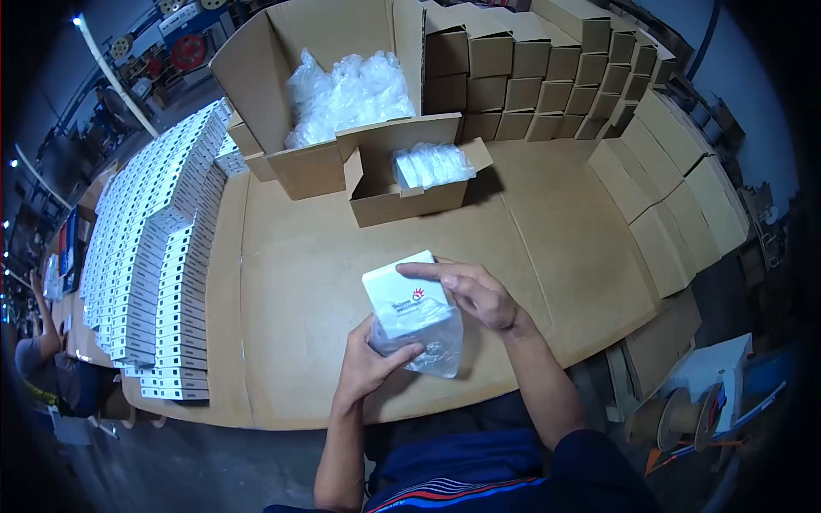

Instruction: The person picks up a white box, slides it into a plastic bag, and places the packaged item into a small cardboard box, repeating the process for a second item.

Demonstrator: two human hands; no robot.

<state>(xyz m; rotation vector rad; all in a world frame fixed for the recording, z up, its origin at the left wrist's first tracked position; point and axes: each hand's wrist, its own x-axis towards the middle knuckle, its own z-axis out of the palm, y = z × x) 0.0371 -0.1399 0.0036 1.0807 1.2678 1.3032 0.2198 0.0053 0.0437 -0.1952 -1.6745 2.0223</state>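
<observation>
A small white box (409, 295) with a red sun-like logo and dark lettering is partly inside a clear plastic bag (440, 346). Its upper part sticks out of the bag. My left hand (374, 363) is closed around the bagged lower end, thumb across the front. Stretched over the box's upper right side are the fingers of my right hand (475, 293), the index finger lying along the white surface and the thumb lifted beside it. Part of that hand's fingers are hidden behind the box.
An open carton (376, 209) holding plastic-wrapped items (432, 165) stands ahead, before a large carton (312, 173) of clear bags (351, 94). Stacked white boxes (145, 248) line the left; brown cartons (547, 64) fill the back and right. Far left, a person (47, 350) is nearby.
</observation>
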